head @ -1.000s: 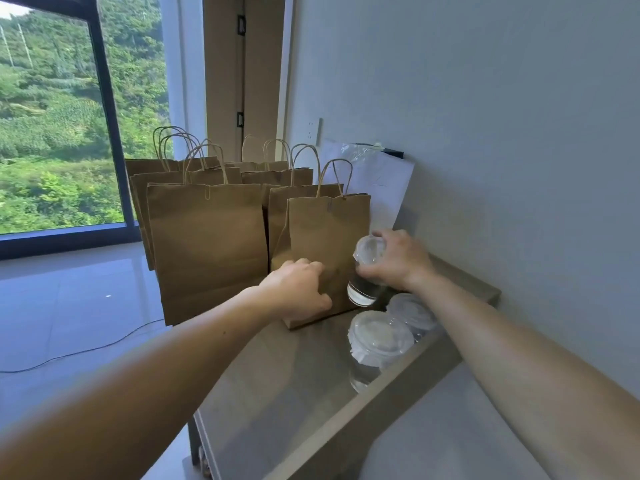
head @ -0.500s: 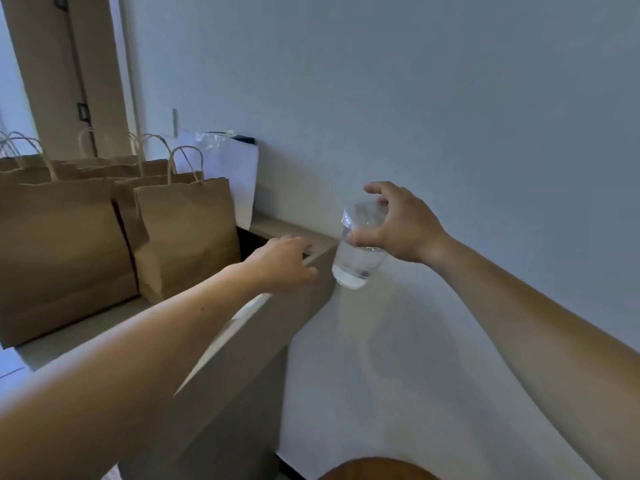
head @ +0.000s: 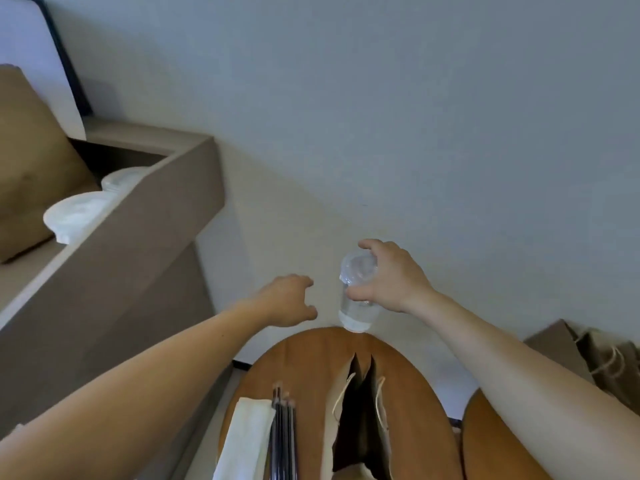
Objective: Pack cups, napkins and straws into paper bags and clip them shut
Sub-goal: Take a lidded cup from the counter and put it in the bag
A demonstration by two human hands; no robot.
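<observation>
Far left: brown paper bag standing on a grey shelf, only partly in frame.
Just beside it: two lidded cups behind the shelf's raised front edge, waiting to be taken.
Lower centre: round wooden counter, seen from above.
Counter, left part: folded white napkins, lying flat.
Touching them on the right: a bundle of dark straws, lying lengthwise.
Left hand: in the air above the counter's far edge, fingers loosely curled and apart, holding nothing.
Cup: clear plastic with a domed lid, upright in the air over the counter's far rim, beyond the bag mouth and not yet inside it.
Open paper bag: standing on the counter, mouth spread wide, inside too dark to tell what it holds.
Right hand: fingers wrapped over the cup's lid and upper wall, carrying it.
Far right: more paper bags lying flat, near a second wooden surface.
Progress, as a judgement: early for this bag. Cup on its way in; napkins and straws unpacked; no clip in view; closing not yet done; two cups left on the shelf.
</observation>
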